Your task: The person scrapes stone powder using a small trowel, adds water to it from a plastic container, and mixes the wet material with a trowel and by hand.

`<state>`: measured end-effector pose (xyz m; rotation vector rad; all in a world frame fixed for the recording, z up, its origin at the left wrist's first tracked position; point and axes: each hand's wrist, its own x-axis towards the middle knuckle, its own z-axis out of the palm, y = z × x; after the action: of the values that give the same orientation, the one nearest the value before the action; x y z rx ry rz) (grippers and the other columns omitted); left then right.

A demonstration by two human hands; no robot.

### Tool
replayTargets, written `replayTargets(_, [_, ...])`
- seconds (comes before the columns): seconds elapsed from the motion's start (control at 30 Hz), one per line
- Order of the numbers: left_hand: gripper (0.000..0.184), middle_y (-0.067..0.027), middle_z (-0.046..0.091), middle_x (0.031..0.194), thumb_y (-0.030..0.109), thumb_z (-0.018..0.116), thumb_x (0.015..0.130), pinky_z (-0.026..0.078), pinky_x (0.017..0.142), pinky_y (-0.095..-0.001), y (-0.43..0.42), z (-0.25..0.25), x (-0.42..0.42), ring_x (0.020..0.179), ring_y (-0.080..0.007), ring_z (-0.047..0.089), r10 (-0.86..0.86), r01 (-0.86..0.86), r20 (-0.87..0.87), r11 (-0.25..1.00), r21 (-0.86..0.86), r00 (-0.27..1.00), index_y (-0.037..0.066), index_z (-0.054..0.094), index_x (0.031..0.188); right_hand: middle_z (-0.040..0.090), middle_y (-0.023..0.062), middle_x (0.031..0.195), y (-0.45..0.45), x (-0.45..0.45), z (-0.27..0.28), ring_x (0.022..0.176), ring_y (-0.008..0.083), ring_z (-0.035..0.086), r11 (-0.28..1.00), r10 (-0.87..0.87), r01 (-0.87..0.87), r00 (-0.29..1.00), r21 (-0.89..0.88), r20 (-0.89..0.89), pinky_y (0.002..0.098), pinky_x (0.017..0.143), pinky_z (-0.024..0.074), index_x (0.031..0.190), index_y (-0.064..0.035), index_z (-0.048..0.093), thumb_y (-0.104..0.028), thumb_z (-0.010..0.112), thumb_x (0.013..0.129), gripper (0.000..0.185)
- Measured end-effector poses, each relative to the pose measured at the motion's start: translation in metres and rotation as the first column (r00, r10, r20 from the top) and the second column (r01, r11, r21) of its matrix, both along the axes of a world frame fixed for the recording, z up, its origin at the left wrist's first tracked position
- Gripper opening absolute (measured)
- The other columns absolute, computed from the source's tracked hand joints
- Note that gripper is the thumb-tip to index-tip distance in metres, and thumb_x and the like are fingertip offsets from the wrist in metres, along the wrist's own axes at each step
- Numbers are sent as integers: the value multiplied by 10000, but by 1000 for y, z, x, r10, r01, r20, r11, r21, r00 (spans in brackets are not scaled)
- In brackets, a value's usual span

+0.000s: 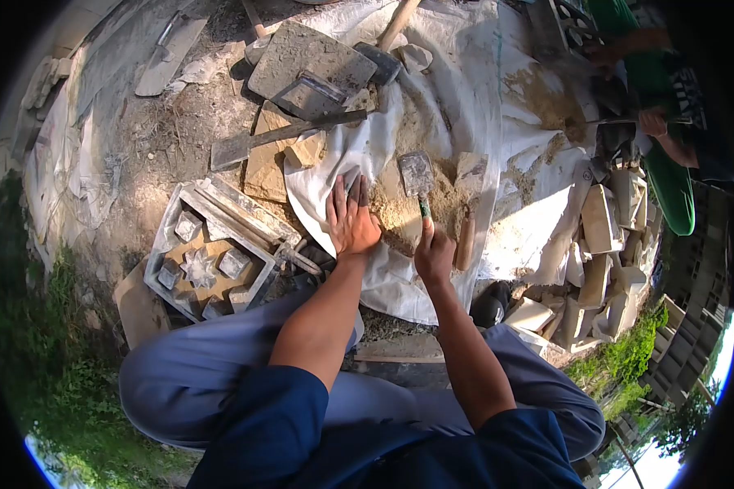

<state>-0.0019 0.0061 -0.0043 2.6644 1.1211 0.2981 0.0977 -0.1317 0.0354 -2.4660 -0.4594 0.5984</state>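
My left hand [354, 218] lies flat with its fingers stretched out on the white sheet [391, 289], at the left edge of some loose tan sand [395, 213]. It holds nothing. My right hand [435, 253] is closed around the green handle of a trowel [416, 173], whose squarish, dusty blade points away from me over the sand. Just right of it lies a second trowel [466, 240] with a wooden handle. Beyond my left hand, a long flat metal blade [310, 126] rests across yellowish stone pieces [265, 175].
Left of my hands sits an angular frame [163, 232] holding a star-shaped piece [199, 267] and several blocks. A flat slab [302, 61] and a hammer [378, 61] lie at the back. Stacked blocks [599, 220] stand right, near a person in green trousers [669, 179].
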Motion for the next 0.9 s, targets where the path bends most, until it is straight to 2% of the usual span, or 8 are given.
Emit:
replayTargets(0.03, [684, -57, 465, 1521, 185, 578, 785, 220, 1206, -489, -1, 2, 1, 1504, -319, 266, 16, -15, 12, 999, -32, 1000, 34, 496, 1447, 637, 299, 714, -4, 1, -5, 699, 492, 647, 1000, 0, 0, 1000, 0, 4, 579, 646, 492, 845, -3, 700, -495, 485, 1012, 562])
replayTargets(0.1, [684, -55, 457, 1532, 175, 556, 789, 218, 1204, -491, -1, 4, 5, 1505, -325, 263, 27, -25, 33, 998, -58, 999, 44, 487, 1457, 653, 303, 751, -6, 4, -12, 780, 496, 660, 952, 124, -123, 992, -280, -16, 589, 714, 509, 868, 2, 704, -504, 470, 1012, 576])
replayTargets(0.13, [698, -53, 446, 1541, 172, 555, 794, 209, 1209, -489, -1, 5, 5, 1508, -321, 256, 35, -32, 30, 996, -77, 999, 57, 465, 1476, 666, 306, 790, -5, 9, -16, 848, 501, 660, 945, 62, -77, 996, -319, -58, 583, 776, 520, 865, 11, 710, -515, 461, 1010, 600])
replayTargets(0.37, [702, -59, 460, 1524, 160, 584, 775, 241, 1201, -488, 1, 2, 3, 1500, -319, 278, 32, -30, 37, 998, -56, 999, 56, 488, 1463, 635, 296, 711, -7, 20, -5, 730, 490, 651, 979, 32, -52, 994, -199, -101, 570, 693, 496, 788, 21, 685, -485, 468, 1024, 600])
replayTargets(0.47, [688, -68, 467, 1518, 150, 576, 767, 257, 1190, -491, 3, 3, 3, 1496, -324, 286, 18, -17, 34, 999, -32, 999, 36, 509, 1442, 603, 282, 669, -1, 12, 13, 680, 472, 638, 999, -11, 9, 999, -36, -49, 546, 640, 488, 745, 26, 632, -424, 489, 1034, 554])
replayTargets(0.57, [691, -74, 485, 1498, 160, 577, 761, 258, 1189, -490, 3, 0, 4, 1493, -326, 293, 2, -2, 23, 1000, -1, 1000, 34, 513, 1438, 616, 297, 707, -13, 5, -5, 723, 489, 640, 983, 130, -129, 992, -133, 0, 572, 671, 482, 796, 26, 660, -439, 490, 1029, 547])
replayTargets(0.7, [722, -27, 408, 1573, 175, 546, 800, 164, 1229, -484, 0, -2, 5, 1521, -314, 230, 38, -38, -7, 996, -84, 999, 90, 434, 1507, 612, 347, 767, -18, 11, -12, 797, 520, 632, 976, 88, -110, 989, -188, -120, 614, 731, 461, 830, 36, 693, -478, 491, 1018, 583])
replayTargets(0.9, [723, -43, 427, 1553, 168, 579, 780, 194, 1227, -484, -2, 2, 4, 1517, -307, 245, 37, -34, 49, 998, -54, 998, 73, 460, 1487, 555, 314, 657, -57, 1, 24, 634, 499, 569, 995, -2, -15, 986, -99, -167, 535, 601, 416, 784, 83, 622, -442, 485, 1040, 599])
